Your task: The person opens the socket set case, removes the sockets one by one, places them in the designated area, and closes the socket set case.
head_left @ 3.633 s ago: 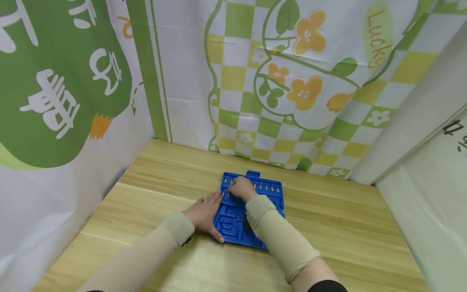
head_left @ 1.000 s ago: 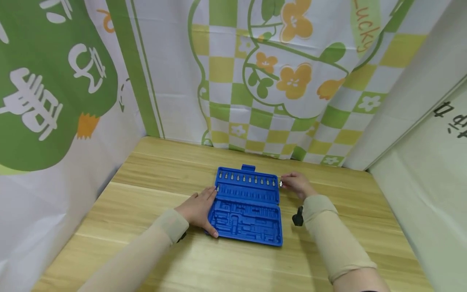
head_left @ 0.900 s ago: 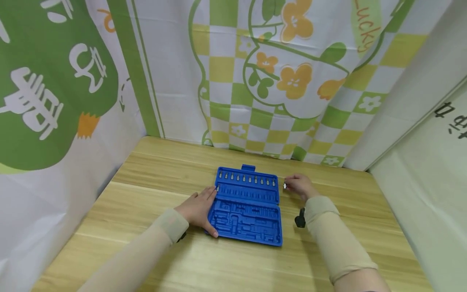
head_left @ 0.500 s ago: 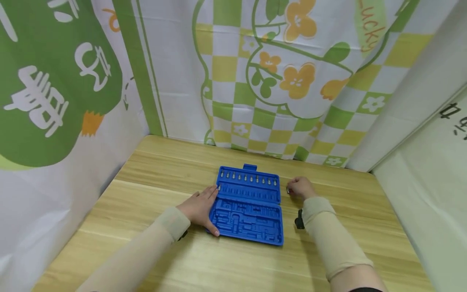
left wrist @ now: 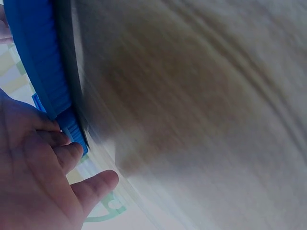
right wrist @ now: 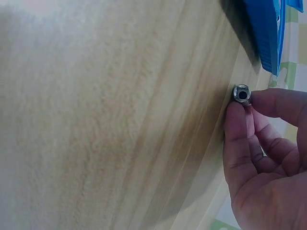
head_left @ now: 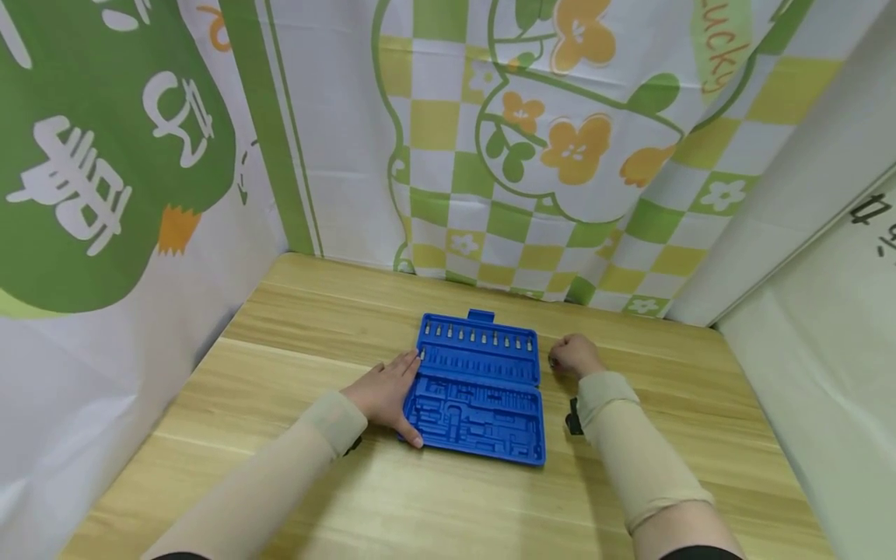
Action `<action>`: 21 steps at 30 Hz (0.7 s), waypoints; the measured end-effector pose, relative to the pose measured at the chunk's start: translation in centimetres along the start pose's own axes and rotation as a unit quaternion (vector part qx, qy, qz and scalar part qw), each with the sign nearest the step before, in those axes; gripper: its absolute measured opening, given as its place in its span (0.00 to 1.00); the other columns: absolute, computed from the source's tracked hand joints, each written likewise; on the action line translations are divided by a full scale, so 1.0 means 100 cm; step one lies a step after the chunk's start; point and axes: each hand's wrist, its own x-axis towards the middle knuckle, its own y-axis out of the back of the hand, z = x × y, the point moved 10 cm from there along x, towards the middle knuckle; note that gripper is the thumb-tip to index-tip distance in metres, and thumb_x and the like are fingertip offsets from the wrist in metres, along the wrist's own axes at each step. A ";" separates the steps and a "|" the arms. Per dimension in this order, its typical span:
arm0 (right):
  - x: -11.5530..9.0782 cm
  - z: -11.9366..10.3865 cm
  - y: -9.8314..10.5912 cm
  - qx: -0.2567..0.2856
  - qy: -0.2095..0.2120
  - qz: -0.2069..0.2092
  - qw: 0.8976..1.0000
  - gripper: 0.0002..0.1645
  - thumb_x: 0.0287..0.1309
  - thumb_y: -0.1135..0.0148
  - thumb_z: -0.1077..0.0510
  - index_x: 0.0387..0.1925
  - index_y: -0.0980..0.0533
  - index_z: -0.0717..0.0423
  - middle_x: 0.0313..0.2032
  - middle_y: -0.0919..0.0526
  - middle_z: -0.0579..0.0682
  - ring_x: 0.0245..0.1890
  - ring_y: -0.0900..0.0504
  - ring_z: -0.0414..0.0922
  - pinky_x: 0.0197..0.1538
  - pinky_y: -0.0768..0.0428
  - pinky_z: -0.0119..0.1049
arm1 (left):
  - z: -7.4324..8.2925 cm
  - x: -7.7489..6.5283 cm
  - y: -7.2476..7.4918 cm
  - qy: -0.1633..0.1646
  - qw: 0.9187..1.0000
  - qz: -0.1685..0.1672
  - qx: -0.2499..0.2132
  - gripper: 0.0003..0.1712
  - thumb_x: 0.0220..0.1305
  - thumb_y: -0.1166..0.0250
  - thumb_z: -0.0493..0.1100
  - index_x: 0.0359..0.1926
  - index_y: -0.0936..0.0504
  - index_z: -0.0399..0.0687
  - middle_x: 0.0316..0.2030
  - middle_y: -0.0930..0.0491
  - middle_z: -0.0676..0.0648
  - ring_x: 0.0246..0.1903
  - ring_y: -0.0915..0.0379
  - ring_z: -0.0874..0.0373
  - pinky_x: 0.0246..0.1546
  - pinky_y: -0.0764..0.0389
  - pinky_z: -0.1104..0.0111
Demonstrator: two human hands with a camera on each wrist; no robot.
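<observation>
A blue plastic tool case (head_left: 483, 375) lies unfolded on the wooden table. Several metal bits (head_left: 472, 337) stand in the row along its far half, and a single one sits at the left end of the row below. My left hand (head_left: 383, 393) rests against the case's left side, fingers extended, thumb at the near corner. Just right of the case, low over the table, my right hand (head_left: 575, 355) pinches a small metal socket (right wrist: 242, 93) between thumb and fingers. The right wrist view shows a dark hole in the socket's end.
The near half of the case has moulded recesses (head_left: 455, 424) with no tools in them. A latch tab (head_left: 481, 316) sticks out at the far edge. Printed curtains (head_left: 448, 148) hang behind and left of the wooden table (head_left: 672, 404), with a pale sheet (head_left: 833, 342) at the right.
My right hand has left the lower row, where two pieces stood and one now stands, moved right past the case with the socket and lowered to the table. My left hand keeps its place.
</observation>
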 end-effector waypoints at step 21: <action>-0.005 -0.086 -0.018 0.195 0.027 -0.024 0.980 0.19 0.75 0.48 0.60 0.57 0.27 0.73 0.51 0.21 0.65 0.50 0.20 0.56 0.57 0.20 0.49 | 0.001 -0.003 0.002 0.003 1.000 -0.011 -0.013 0.86 0.38 0.22 0.79 0.82 0.57 0.36 0.82 0.63 0.40 0.80 0.66 0.45 0.75 0.50 0.44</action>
